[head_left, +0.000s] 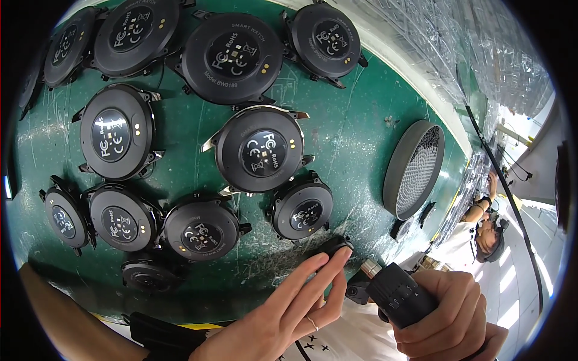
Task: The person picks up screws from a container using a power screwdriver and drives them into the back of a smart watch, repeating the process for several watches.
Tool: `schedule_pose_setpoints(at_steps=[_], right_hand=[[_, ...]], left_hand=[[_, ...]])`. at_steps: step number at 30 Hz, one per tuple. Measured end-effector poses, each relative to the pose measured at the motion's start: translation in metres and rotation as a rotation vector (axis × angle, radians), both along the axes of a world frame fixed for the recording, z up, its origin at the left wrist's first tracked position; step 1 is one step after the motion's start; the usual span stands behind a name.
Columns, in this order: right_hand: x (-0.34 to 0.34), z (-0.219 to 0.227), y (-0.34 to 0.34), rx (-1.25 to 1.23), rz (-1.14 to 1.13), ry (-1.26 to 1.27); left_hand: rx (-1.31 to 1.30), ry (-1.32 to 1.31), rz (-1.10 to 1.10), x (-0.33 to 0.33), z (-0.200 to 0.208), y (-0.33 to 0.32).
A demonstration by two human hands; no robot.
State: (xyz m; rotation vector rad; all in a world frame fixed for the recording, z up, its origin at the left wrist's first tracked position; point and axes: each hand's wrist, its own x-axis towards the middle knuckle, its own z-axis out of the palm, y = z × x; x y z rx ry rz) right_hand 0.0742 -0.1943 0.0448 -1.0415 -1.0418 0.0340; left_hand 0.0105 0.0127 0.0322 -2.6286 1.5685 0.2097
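Right hand (447, 316): gripping black power screwdriver (402, 296). Left hand (280, 314): fingers loosely extended, touching dark watch case (331, 245) at their tips; hold unclear. Case seemingly undergoing work; beyond it, smartwatches (260, 153) lying back-up, whether finished or waiting unclear.

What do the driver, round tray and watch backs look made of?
Driver: body probably plastic, matte black with little shine; nose likely metal, given its bright silvery glint.
Round tray: plastic or coated metal, can't tell; its wall is plain dull grey.
Watch backs: likely plastic, satin black with soft highlights; central discs glass or glossy plastic, judging by the sharp glare.
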Motion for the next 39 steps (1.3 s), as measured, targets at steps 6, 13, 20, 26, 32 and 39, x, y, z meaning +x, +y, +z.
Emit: schedule_pose_setpoints(at_steps=[6, 13, 20, 26, 32, 39], right_hand=[[-0.009, -0.007, 0.021, -0.011, -0.064, 0.158], [-0.002, -0.012, 0.018, -0.021, -0.001, 0.12], [0.004, 0.003, 0.029, -0.038, 0.033, 0.165], [0.011, 0.013, 0.008, -0.184, 0.077, 0.041], [-0.019, 0.006, 0.002, 0.134, -0.141, 0.275], [-0.028, 0.015, -0.027, -0.129, -0.222, 0.334]], left_hand=[[0.073, 0.047, 0.04, -0.01, 0.008, 0.016], [0.042, -0.014, 0.044, -0.014, -0.001, 0.011], [-0.066, 0.138, 0.056, -0.015, 0.009, 0.008], [-0.174, -0.013, 0.062, -0.017, 0.003, 0.007], [-0.034, -0.368, -0.072, -0.022, 0.003, 0.004], [-0.188, -0.036, -0.156, -0.019, 0.008, 0.009]])
